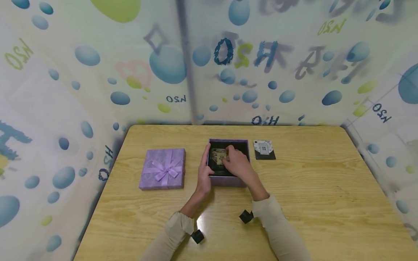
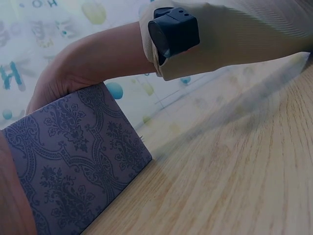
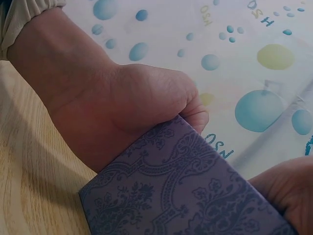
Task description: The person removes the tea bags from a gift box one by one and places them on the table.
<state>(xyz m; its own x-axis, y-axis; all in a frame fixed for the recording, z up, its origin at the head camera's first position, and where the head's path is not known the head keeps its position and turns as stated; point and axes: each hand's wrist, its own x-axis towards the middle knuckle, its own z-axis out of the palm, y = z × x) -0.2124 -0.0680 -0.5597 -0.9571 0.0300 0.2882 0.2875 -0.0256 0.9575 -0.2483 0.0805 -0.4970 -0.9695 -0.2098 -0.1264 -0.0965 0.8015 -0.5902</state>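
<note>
A purple patterned gift box stands lidless on the table, its inside black. My left hand holds it at the left side: the fingers lie along the left wall and the thumb is at the near left corner. My right hand reaches in over the right side, thumb and index finger pinching a small flat dark packet with a gold label. In the right wrist view the box wall hides those fingertips. The left wrist view shows mostly the patterned outer wall.
The purple lid with a ribbon bow lies left of the box. To the right of the box is another flat square packet with a silver label. The wooden table backs onto a wall covering printed with bubbles.
</note>
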